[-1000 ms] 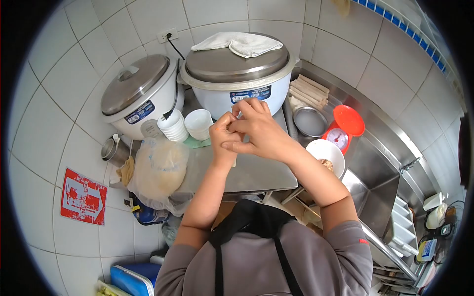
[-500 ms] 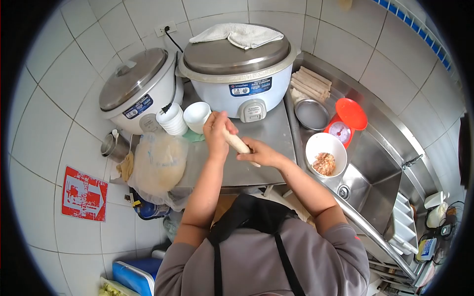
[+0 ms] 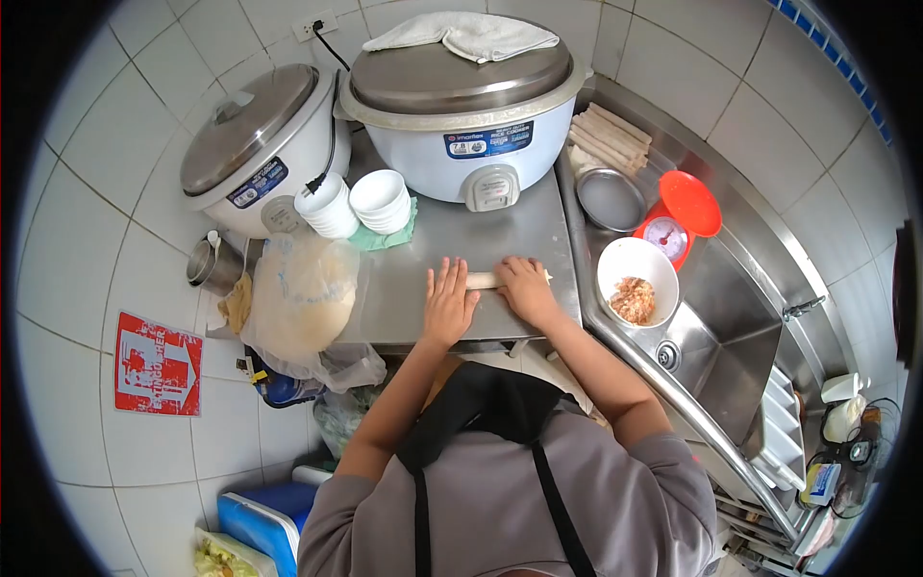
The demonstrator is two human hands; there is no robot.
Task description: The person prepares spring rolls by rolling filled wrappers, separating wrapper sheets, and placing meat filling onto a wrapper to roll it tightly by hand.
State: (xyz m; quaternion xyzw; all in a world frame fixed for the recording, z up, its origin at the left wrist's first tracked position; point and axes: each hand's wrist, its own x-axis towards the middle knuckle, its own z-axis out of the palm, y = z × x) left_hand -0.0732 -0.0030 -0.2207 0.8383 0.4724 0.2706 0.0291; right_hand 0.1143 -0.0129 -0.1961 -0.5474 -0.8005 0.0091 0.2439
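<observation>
A pale uncooked spring roll (image 3: 484, 281) lies crosswise on the steel counter (image 3: 399, 293). My left hand (image 3: 448, 300) rests flat on its left end, fingers stretched forward and nearly together. Over the right part, my right hand (image 3: 526, 288) is bent round the roll, with a small tip showing past it. Both ends are partly hidden. To the right, a white bowl (image 3: 615, 255) holds pinkish minced filling (image 3: 634, 300). Several similar pale rolls (image 3: 608, 137) are piled behind a round metal pan (image 3: 611, 199).
Two rice cookers (image 3: 461, 144) stand at the back, with a folded white cloth (image 3: 476, 37) on the larger. Stacked white bowls (image 3: 380, 197) sit before them. A plastic bag of pale round sheets (image 3: 303, 298) is leftward. An orange scale (image 3: 665, 237) adjoins the sink (image 3: 735, 332).
Both hands have come down with the roll from above the counter. It was held slanted in the air and now lies on the steel. My left hand has flattened out.
</observation>
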